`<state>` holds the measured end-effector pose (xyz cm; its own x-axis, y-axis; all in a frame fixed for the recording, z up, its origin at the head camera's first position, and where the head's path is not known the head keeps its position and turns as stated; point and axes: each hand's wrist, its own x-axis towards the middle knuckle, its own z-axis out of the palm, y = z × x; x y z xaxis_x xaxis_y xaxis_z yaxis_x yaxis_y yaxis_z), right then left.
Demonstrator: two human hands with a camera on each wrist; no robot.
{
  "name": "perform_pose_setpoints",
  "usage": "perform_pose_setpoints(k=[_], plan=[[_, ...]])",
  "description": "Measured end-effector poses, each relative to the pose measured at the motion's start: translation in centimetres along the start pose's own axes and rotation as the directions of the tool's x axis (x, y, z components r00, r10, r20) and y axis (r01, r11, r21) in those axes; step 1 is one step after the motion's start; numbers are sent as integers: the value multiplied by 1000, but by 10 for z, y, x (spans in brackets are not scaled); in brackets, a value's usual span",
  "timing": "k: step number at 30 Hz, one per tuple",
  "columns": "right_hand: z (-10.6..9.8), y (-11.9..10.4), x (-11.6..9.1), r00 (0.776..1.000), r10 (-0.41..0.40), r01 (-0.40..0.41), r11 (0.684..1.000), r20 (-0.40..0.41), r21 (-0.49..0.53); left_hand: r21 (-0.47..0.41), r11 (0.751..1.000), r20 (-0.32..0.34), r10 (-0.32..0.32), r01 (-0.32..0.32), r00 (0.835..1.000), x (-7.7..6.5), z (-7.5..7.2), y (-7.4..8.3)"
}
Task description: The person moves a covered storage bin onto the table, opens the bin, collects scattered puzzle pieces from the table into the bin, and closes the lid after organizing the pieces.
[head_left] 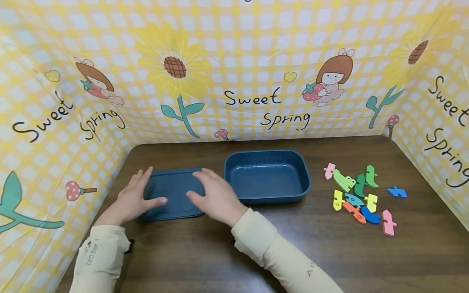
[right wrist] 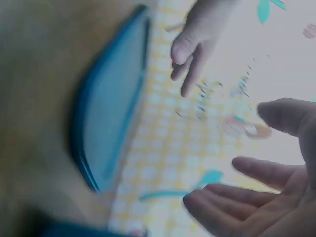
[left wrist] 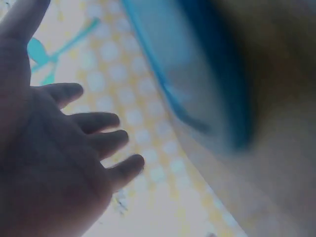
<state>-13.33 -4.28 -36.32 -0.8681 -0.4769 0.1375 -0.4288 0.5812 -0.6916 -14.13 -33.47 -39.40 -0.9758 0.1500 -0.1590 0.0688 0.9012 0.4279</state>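
A dark blue rectangular lid [head_left: 176, 193] lies flat on the left part of the table. Over its left end is my left hand [head_left: 133, 197], fingers spread and thumb reaching across the edge. My right hand [head_left: 218, 197] hovers at the lid's right end with thumb and fingers apart. Neither hand grips anything. In the left wrist view the left palm [left wrist: 59, 143] is bare, and the lid [left wrist: 197, 74] appears blurred beside it. The right wrist view shows the right hand [right wrist: 256, 192] apart from the lid [right wrist: 111, 103].
Right of the lid stands a blue open container [head_left: 267, 177] with nothing inside. Farther right lie several colourful flat puzzle pieces, among them a green crocodile piece [head_left: 343, 180] and a pink piece [head_left: 388, 223]. Yellow checked cloth [head_left: 242, 49] surrounds the wooden table [head_left: 293, 244].
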Motion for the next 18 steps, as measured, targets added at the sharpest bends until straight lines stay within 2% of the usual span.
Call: perform_pose_setpoints(k=[3,7,13,18], plan=[[-24,9,-4,998,-15,20,998,-66,63,-52,996,-19,68,-69,997,5,-3,24],[-55,29,-10,993,6,0,999,-120,45,-107,986,-22,130,-131,991,12,-1,54],[-101,73,-28,997,70,-72,993,-30,-97,-124,971,-13,205,-205,979,23,18,96],[-126,111,-46,993,115,-113,970,-1,-214,-123,957,15,266,-262,964,32,40,125]])
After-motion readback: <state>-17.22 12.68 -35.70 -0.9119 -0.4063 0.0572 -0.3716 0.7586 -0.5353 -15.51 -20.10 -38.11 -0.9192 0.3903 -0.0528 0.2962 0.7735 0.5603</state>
